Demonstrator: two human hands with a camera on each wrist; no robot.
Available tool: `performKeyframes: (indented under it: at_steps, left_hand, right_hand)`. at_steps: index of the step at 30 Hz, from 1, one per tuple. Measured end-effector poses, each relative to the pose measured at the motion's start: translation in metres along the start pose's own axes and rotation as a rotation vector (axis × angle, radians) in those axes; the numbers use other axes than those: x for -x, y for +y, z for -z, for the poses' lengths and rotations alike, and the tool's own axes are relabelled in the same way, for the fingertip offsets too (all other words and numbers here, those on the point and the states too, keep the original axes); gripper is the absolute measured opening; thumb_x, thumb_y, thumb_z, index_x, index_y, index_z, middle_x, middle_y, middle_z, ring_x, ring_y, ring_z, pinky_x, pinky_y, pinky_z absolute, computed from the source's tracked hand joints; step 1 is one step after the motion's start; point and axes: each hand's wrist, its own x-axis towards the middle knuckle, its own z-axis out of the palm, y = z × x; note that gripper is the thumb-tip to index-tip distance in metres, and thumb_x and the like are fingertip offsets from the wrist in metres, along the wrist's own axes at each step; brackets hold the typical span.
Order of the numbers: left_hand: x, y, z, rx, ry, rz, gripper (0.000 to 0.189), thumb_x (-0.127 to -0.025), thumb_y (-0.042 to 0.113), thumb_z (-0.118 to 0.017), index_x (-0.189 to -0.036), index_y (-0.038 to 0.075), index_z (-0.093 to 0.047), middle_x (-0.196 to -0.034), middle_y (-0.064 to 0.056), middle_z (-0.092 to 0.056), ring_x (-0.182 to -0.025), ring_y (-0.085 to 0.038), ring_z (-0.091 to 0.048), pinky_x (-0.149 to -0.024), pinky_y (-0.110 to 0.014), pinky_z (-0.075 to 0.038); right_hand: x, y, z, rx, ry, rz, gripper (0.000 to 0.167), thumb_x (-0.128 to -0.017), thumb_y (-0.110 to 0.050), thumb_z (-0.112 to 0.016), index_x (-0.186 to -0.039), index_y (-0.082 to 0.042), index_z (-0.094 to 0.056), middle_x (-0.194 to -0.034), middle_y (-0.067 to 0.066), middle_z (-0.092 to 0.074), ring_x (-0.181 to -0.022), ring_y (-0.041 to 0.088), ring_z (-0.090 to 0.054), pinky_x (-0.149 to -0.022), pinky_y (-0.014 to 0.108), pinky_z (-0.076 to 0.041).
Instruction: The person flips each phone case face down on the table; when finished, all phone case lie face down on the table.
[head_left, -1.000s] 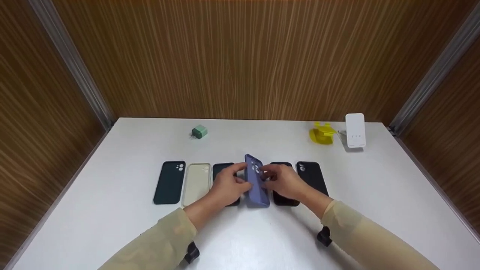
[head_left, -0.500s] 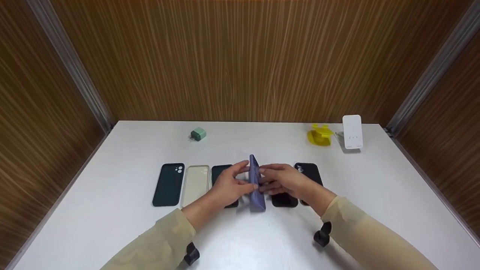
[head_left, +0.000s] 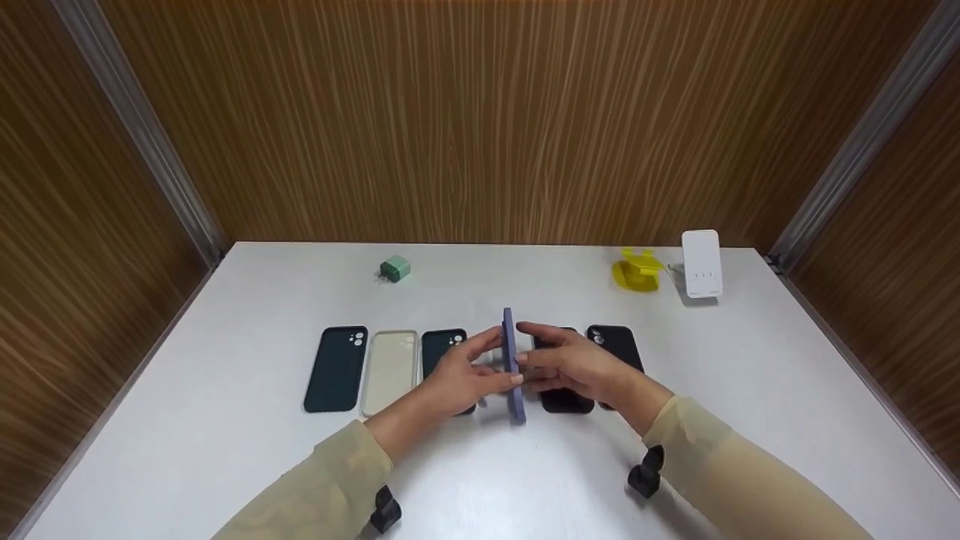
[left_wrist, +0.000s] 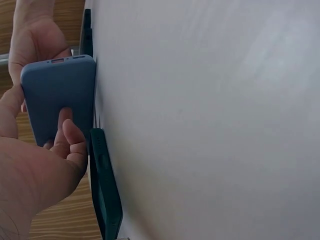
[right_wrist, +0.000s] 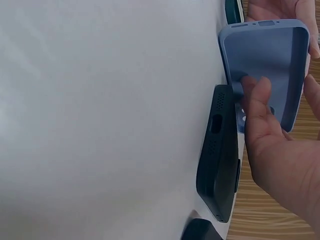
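A purple-blue phone case (head_left: 517,409) stands on a long side on the table, its narrow side toward the head camera. My left hand (head_left: 461,379) holds it, thumb on the upper edge and fingertips against the smooth back (left_wrist: 55,90). From the other side my right hand (head_left: 581,366) has fingers bent into the hollow inside (right_wrist: 270,55) and its thumb at the upper edge. The right forefinger stretches apart from the case. Beneath the left hand lies a dark green case (head_left: 437,349); a dark case (head_left: 568,403) lies partly hidden beneath the right hand.
Another dark green case (head_left: 335,371) and a cream case (head_left: 390,367) lie at the left of the row, a black case (head_left: 619,349) at its right. Farther back are a green charger plug (head_left: 395,268), a yellow stand (head_left: 637,271) and a white upright stand (head_left: 702,264).
The purple-blue case has turned from a slant, its back side and camera holes visible, to nearly upright and edge-on. The hands have stayed at its two sides, with fingers shifting slightly.
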Motion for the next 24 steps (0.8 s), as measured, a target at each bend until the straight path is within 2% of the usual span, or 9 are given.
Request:
performKeyframes:
  at_steps: [5,12,18,24]
  left_hand:
    - [0.0017,-0.0022,0.0007,-0.013,-0.034,-0.003,0.085,-0.096,0.025,-0.083,-0.166,0.017,-0.037,-0.166,-0.009,-0.042,-0.120,-0.025,-0.069,-0.094,-0.036,-0.057]
    - [0.0009,-0.0016,0.0025,-0.052,-0.051,0.012,0.087,-0.094,0.030,-0.084,-0.167,0.023,-0.036,-0.166,-0.009,-0.040,-0.117,-0.023,-0.068,-0.089,-0.040,-0.058]
    - [0.0006,-0.0002,0.0032,-0.071,-0.054,0.037,0.088,-0.093,0.035,-0.085,-0.166,0.029,-0.038,-0.165,-0.006,-0.043,-0.116,-0.021,-0.068,-0.084,-0.043,-0.059]
    - [-0.0001,0.0022,0.0040,-0.090,-0.056,0.042,0.087,-0.093,0.035,-0.085,-0.166,0.028,-0.039,-0.164,-0.009,-0.044,-0.119,-0.023,-0.067,-0.090,-0.041,-0.058]
  right_hand:
    - [-0.0002,-0.0007,-0.0003,0.002,0.003,0.001,0.082,-0.099,-0.017,-0.077,-0.167,-0.014,-0.033,-0.145,0.025,-0.062,-0.123,0.037,-0.068,-0.104,0.051,-0.053]
    - [-0.0007,-0.0003,0.0004,0.036,-0.027,0.038,0.081,-0.100,-0.016,-0.076,-0.168,-0.019,-0.032,-0.139,0.029,-0.064,-0.117,0.038,-0.071,-0.101,0.050,-0.056]
    - [-0.0006,-0.0004,0.0014,0.093,-0.048,0.066,0.081,-0.101,-0.016,-0.074,-0.169,-0.021,-0.030,-0.140,0.027,-0.064,-0.116,0.037,-0.071,-0.099,0.050,-0.057]
    - [-0.0016,-0.0007,0.0022,0.139,-0.027,0.057,0.082,-0.100,-0.019,-0.075,-0.169,-0.021,-0.030,-0.134,0.025,-0.068,-0.111,0.034,-0.073,-0.098,0.050,-0.057]
